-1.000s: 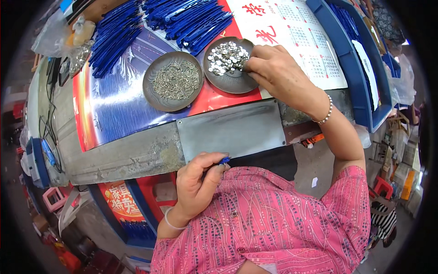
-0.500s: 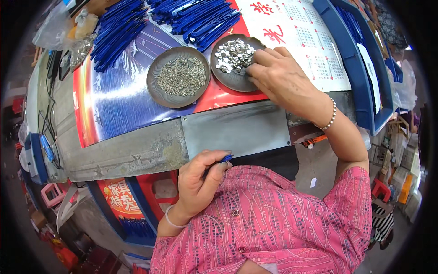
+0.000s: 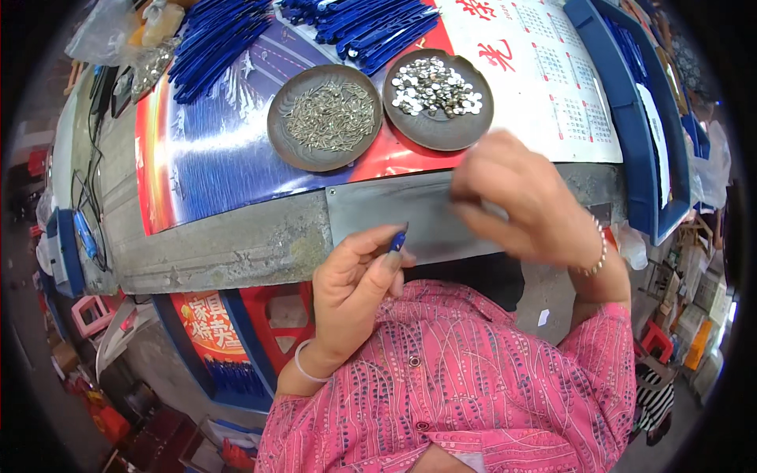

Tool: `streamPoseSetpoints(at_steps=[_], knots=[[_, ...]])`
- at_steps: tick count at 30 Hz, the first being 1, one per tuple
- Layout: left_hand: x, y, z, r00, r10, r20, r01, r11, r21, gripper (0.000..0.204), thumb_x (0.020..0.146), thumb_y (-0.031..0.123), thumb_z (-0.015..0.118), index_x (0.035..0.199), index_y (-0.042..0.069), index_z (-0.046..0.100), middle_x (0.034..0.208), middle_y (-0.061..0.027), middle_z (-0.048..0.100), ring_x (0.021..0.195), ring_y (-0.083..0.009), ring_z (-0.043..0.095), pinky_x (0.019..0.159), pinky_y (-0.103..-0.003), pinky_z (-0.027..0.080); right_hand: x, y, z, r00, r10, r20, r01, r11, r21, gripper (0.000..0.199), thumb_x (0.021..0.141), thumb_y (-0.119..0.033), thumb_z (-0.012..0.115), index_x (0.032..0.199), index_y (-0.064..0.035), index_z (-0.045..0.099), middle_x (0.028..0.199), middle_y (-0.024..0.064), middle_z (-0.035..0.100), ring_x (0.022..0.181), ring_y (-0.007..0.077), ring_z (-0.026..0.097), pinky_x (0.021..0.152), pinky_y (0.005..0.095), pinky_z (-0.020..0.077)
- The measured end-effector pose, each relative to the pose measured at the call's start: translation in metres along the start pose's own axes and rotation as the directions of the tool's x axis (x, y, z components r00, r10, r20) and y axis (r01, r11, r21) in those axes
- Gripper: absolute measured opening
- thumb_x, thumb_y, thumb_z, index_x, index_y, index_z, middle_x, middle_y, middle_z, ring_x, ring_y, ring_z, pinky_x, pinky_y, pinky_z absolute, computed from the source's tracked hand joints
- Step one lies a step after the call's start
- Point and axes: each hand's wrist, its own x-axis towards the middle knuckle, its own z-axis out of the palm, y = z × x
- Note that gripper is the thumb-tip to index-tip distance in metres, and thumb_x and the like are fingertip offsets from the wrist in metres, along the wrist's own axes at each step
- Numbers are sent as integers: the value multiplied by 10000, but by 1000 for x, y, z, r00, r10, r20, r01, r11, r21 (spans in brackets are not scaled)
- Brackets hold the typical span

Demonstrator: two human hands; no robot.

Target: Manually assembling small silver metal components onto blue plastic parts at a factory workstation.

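Your left hand [image 3: 355, 276], centre frame, pinches a small blue pen part [image 3: 399, 239] upright, tip exposed for fitting. Your right hand [image 3: 520, 201], blurred at centre right, fingers curled; contents unclear. Dishes of pins [image 3: 325, 117] and silver caps [image 3: 438, 98] sit close above.

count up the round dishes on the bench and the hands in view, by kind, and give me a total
Dishes: 2, one of thin pins, one of shiny discs
Hands: 2, left hand pinching a small blue piece, right hand blurred
Total: 4
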Motion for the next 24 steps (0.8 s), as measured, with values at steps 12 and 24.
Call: streamPoseSetpoints(at_steps=[12, 24], knots=[[-1, -16, 11, 996, -29, 85, 38, 995, -95, 313, 932, 9, 492, 1243, -15, 500, 1018, -31, 478, 763, -70, 510, 673, -190, 425, -27, -23, 63, 926, 46, -374, 58, 963, 264, 215, 662, 12, 689, 828, -37, 562, 740, 75, 578, 643, 247, 564, 646, 349, 440], [-6, -24, 13, 988, 83, 131, -65, 989, -135, 316, 915, -12, 497, 1231, -1, 498, 992, -71, 508, 729, -102, 496, 647, -215, 423, -40, -25, 74, 922, 300, -245, -26, 679, 734, 224, 765, -36, 708, 879, -5, 518, 795, 112, 582, 718, 199, 566, 704, 339, 466]])
